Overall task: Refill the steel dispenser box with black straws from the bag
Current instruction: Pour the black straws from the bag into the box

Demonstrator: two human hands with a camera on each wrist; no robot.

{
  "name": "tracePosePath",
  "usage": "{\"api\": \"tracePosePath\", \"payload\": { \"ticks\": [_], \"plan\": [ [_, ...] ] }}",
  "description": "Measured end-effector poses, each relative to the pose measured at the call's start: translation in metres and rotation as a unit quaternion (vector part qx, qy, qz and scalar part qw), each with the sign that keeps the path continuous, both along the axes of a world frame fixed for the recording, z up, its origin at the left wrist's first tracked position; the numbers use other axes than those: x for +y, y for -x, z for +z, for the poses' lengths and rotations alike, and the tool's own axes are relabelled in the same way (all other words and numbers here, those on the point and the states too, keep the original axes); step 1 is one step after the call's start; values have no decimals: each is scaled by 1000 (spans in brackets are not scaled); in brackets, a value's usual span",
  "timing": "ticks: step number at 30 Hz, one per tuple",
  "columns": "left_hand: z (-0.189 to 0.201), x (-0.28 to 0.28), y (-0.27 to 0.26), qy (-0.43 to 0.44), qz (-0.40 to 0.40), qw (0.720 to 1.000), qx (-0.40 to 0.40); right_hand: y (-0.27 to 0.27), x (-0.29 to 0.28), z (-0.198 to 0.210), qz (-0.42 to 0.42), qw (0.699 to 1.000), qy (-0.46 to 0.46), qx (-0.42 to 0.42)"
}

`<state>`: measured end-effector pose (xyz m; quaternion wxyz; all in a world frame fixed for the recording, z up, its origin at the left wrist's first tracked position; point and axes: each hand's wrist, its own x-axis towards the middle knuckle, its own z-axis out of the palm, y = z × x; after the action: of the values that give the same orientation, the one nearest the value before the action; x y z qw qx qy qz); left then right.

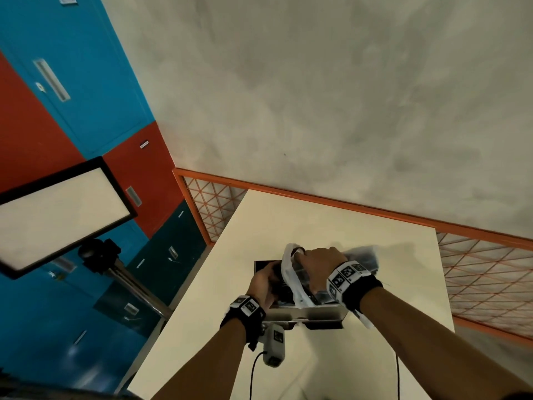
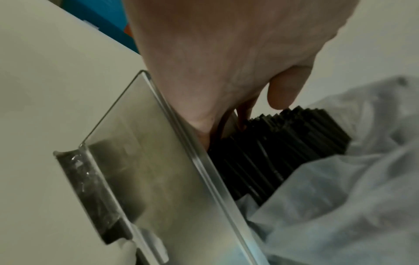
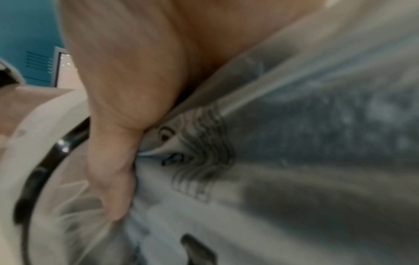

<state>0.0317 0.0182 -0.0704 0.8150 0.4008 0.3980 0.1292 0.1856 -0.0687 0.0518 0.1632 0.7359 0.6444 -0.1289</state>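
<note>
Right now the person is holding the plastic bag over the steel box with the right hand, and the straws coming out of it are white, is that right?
Not quite: the straws are black, not white, as the left wrist view shows. The rest holds: the right hand holds the plastic bag over the steel box.

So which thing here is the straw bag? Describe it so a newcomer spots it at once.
On the cream table stands a steel box, both hands over it. The bag is the crinkled translucent plastic that the right hand grips over the box's open top, black straws poking from its mouth; nothing else there is soft and see-through.
</note>
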Motion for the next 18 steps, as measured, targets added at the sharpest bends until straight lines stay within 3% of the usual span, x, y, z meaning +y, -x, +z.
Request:
{"api": "tracePosePath", "payload": {
  "ticks": [7, 10, 15, 18],
  "plan": [
    [-1, -2, -13, -25, -20, 999, -37, 4, 2, -22, 18, 998, -40, -41],
    [-3, 1, -17, -30, -11, 999, -5, 5, 2, -24, 11, 997, -73, -16],
    [-2, 0, -22, -45, -14, 999, 4, -6, -5, 12, 2, 995, -97, 22],
    [-4, 2, -17, -29, -6, 999, 12, -28, -29, 29, -50, 976, -202, 70]
  ]
}}
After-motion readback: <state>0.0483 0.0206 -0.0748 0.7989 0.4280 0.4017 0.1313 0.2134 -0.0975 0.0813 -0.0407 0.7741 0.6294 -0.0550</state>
